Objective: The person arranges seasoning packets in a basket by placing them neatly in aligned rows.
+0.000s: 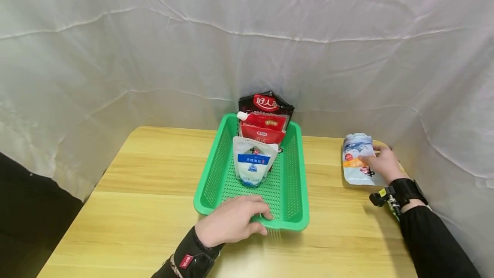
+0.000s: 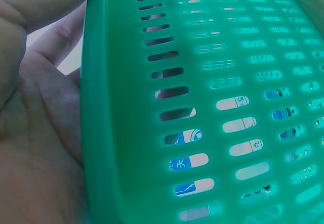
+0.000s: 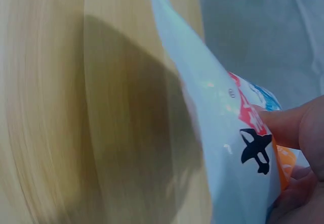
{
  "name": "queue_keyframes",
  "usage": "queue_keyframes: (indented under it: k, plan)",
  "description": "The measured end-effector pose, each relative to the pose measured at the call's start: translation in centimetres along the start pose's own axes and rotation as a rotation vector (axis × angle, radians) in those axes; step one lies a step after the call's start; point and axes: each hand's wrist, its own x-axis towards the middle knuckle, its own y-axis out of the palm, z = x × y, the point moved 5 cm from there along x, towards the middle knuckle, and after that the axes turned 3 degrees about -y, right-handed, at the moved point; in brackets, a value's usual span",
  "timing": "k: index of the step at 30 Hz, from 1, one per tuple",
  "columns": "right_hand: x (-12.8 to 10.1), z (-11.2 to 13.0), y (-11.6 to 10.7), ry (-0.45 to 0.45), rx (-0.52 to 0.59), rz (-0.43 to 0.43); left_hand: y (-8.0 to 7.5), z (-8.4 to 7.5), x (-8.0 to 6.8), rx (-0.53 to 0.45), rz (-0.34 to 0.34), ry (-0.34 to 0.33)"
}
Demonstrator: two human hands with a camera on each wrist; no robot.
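My left hand (image 1: 240, 218) grips the near rim of a green plastic basket (image 1: 302, 183), fingers over the edge and thumb outside. In the left wrist view the basket's slotted wall (image 2: 121, 107) fills most of the picture beside the palm. Inside the basket stand a white-and-blue salt pouch (image 1: 252, 162), a red spouted pouch (image 1: 262, 130) behind it, and a black-and-red bag (image 1: 266, 102) at the back. Off to the right, my right hand (image 1: 383, 164) pinches a white pouch (image 1: 356, 160) with blue and orange print by its side. In the right wrist view the thumb presses on this pouch (image 3: 238, 148).
Everything rests on a light wooden table (image 1: 146, 192). A pale fabric curtain (image 1: 173, 55) hangs behind the table and along its right side. A dark area (image 1: 31, 218) lies past the table's left edge.
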Motion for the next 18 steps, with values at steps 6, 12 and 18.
queue_keyframes:
  k: [6,12,18]
  plan:
    - [-1.7,2.8,0.5,-0.08,0.157,-0.083,-0.2,-0.2,-0.1,0.002,-0.009,0.005]
    - [-4.4,6.4,1.1,-0.138,0.329,-0.132,-0.1,-0.1,-0.1,0.006,-0.014,0.011]
    - [-7.0,9.6,1.6,-0.188,0.443,-0.195,-0.2,-0.2,-0.1,0.011,-0.012,0.02]
